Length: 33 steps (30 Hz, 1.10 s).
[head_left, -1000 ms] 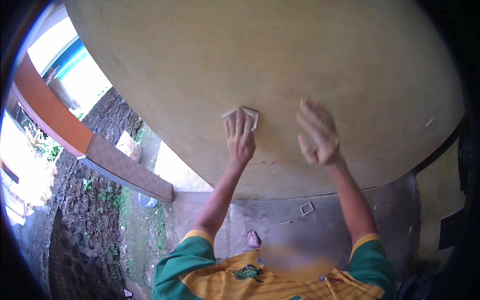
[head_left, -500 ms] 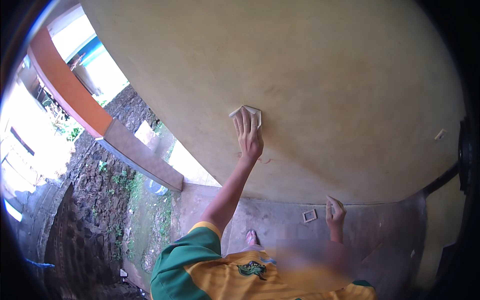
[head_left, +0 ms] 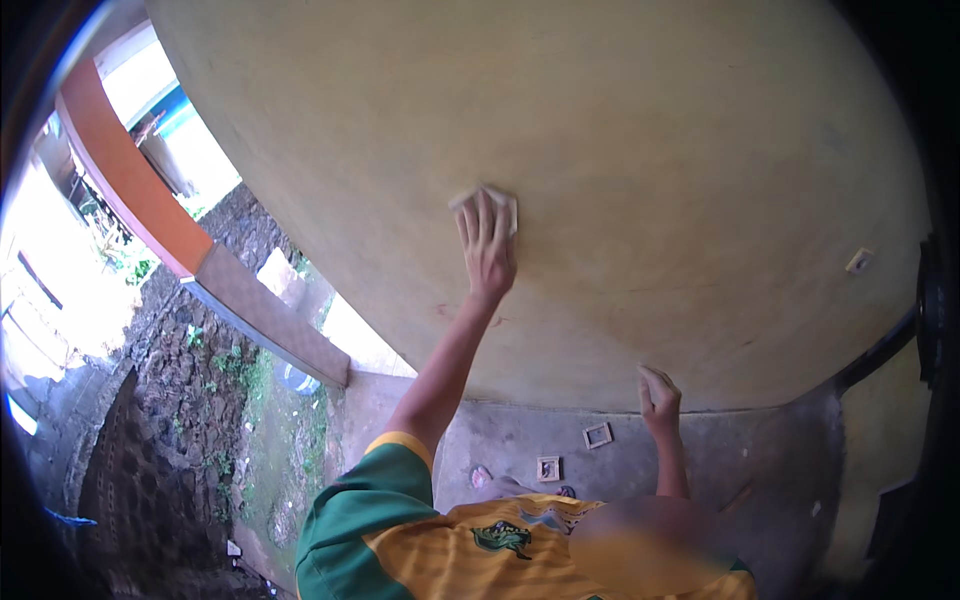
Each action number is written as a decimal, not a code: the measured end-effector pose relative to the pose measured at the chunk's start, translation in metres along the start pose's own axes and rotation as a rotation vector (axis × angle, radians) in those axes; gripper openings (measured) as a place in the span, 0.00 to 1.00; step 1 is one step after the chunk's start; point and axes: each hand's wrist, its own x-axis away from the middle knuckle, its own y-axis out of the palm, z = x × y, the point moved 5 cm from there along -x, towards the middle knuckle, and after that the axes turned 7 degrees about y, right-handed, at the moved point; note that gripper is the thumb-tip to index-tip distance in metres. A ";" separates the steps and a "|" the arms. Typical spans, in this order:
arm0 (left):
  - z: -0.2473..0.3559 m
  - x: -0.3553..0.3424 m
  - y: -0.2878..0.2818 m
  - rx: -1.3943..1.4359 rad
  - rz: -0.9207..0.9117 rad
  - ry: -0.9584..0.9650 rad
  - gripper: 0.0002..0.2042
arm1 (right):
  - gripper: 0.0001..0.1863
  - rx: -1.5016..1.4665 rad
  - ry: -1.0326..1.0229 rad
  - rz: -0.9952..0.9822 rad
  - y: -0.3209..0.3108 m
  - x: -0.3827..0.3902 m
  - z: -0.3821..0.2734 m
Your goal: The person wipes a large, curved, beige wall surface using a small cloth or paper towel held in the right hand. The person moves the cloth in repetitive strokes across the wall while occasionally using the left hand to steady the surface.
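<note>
My left hand (head_left: 490, 248) reaches up and presses a pale folded sheet (head_left: 513, 212) flat against the yellowish-beige wall (head_left: 640, 170). The fingers lie over the sheet, leaving its folded top edge and right side showing. Whether it is sandpaper or another sheet I cannot make out. Below and to the right, my right hand (head_left: 662, 402) is raised near the lower wall, its fingers loosely bent and the thumb apart. Nothing shows in it, and contact with the wall cannot be made out. Faint reddish marks (head_left: 500, 322) lie on the wall beside my left forearm.
Two small square frames (head_left: 597, 435) lie on the concrete floor (head_left: 690, 450) by the wall's foot. A small fitting (head_left: 859, 261) sits on the wall at right, near a dark round object (head_left: 928, 310). An orange-and-grey pillar (head_left: 140, 180) and stone wall (head_left: 150, 440) stand at left.
My left hand has slid the sheet slightly up and right along the wall. My right hand has risen a little. A second small frame has come into sight on the floor.
</note>
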 end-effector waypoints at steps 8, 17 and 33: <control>-0.039 -0.167 -0.077 -0.069 0.096 0.062 0.25 | 0.34 -0.146 -0.469 -0.037 0.055 -0.136 -0.171; 0.009 -0.081 -0.027 0.523 -0.395 0.570 0.18 | 0.67 0.126 -0.653 0.135 0.074 -0.235 -0.253; -0.237 -0.054 -0.153 -0.292 0.118 0.049 0.37 | 0.42 0.352 -0.240 0.749 0.135 -0.296 -0.296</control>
